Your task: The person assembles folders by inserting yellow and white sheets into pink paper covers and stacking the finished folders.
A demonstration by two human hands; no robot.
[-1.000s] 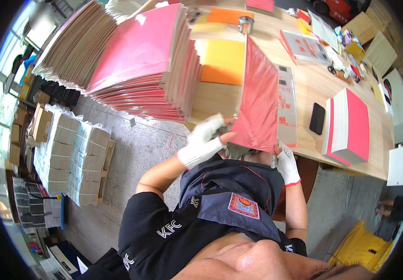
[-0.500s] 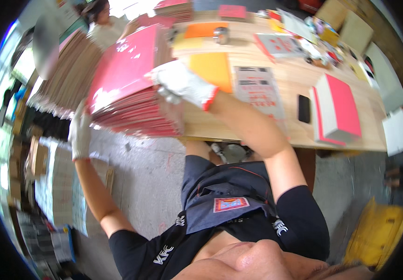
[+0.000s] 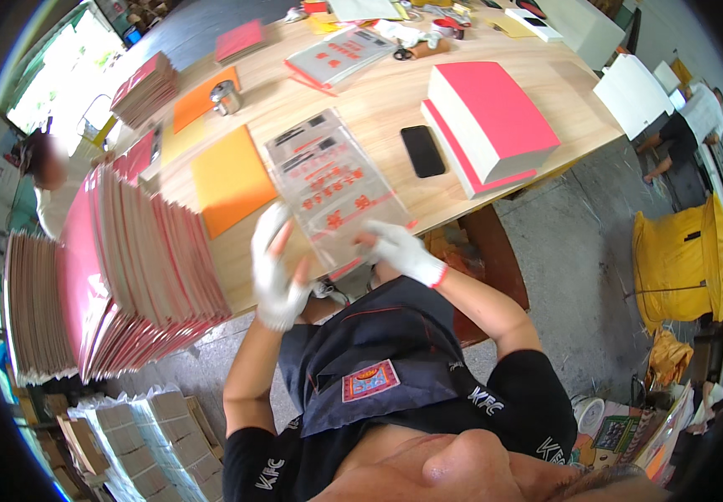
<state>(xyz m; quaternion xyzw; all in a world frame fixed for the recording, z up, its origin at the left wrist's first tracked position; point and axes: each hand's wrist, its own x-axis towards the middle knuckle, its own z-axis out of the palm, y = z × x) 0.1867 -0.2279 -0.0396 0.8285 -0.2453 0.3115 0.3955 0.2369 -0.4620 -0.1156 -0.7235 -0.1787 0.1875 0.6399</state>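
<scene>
My left hand (image 3: 278, 272), in a white glove with bare fingertips showing, is held above the table's front edge with its fingers apart and nothing in them. My right hand (image 3: 403, 253), gloved alike, reaches over the near end of a stack of clear plastic bags (image 3: 328, 180) with red print. Its fingers look slightly bent and apart, a little blurred; whether they touch the bags I cannot tell. Left of my left hand stands a tall stack of pink-covered booklets (image 3: 156, 251), with another stack (image 3: 35, 301) beyond it.
On the wooden table (image 3: 378, 100) lie orange sheets (image 3: 232, 180), a black phone (image 3: 422, 151), a thick pink-covered block (image 3: 495, 117) and a metal canister (image 3: 225, 98). One person (image 3: 48, 184) is at the far left, another (image 3: 700, 121) far right. A brown stool (image 3: 495, 259) stands under the edge.
Both hands have come away from the tall pink stack. The right has moved to the plastic bags, the left to the table's front edge. My view has turned to the right.
</scene>
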